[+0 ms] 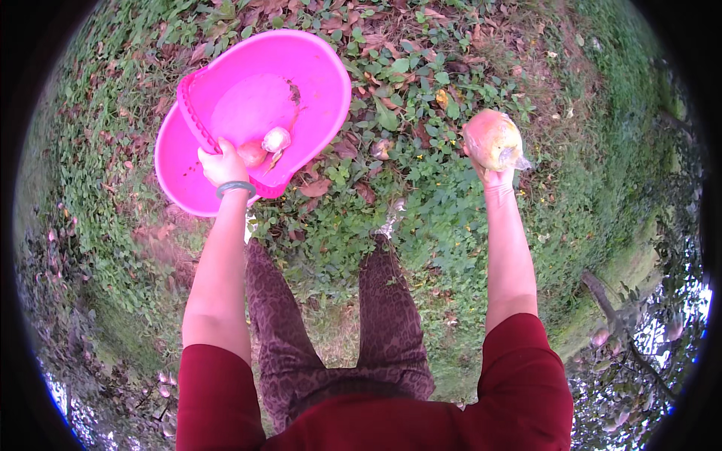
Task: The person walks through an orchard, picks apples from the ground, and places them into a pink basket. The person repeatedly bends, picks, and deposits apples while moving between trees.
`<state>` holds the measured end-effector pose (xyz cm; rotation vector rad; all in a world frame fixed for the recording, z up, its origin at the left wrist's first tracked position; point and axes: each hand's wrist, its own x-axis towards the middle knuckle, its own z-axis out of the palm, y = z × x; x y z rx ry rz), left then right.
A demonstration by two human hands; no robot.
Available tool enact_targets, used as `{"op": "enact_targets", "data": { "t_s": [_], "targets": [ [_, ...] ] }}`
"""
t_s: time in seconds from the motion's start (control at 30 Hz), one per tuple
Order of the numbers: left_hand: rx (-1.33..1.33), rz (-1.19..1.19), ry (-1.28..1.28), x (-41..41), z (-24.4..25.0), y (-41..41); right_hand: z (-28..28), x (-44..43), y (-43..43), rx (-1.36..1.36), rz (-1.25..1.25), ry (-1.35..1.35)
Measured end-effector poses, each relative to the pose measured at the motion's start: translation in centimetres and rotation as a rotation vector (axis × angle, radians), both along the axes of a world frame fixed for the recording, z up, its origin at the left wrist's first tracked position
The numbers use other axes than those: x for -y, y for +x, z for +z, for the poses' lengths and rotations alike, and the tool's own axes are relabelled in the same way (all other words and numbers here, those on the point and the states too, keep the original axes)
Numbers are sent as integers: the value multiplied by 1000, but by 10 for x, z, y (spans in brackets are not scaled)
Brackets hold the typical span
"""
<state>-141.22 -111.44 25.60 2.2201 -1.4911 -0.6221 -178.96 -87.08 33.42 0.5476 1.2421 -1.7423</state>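
My left hand (221, 163) grips the handle of a pink plastic basket (316, 73) at the upper left. Inside the basket, close to that hand, lie a reddish round fruit (252, 153) and a smaller fruit in whitish clear plastic wrap (277, 139), with a dry stalk or leaf beside them. Dirt specks mark the basket's bottom. Out to the right, my right hand (495, 176) holds a large pinkish-yellow fruit (491, 138) partly covered in clear plastic film; most of the fingers are hidden behind it.
Leafy ground plants, grass and dry brown leaves surround my feet. A partly browned fruit (382, 149) lies on the ground between basket and right hand. Tree branches (601, 296) with several pinkish fruits (599, 337) show at the lower right, more at the lower left.
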Motion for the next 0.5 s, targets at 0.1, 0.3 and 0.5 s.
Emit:
{"op": "enact_targets", "data": {
  "t_s": [0.1,0.3,0.5],
  "targets": [
    [-9,-12,15,-2,2,-3,-9,-6,11,173,106,-196],
    [-77,-29,33,-2,-11,8,-27,0,43,269,83,-165],
    [121,-133,-126,-10,23,10,-13,21,75,-27,282,-19]
  ]
}}
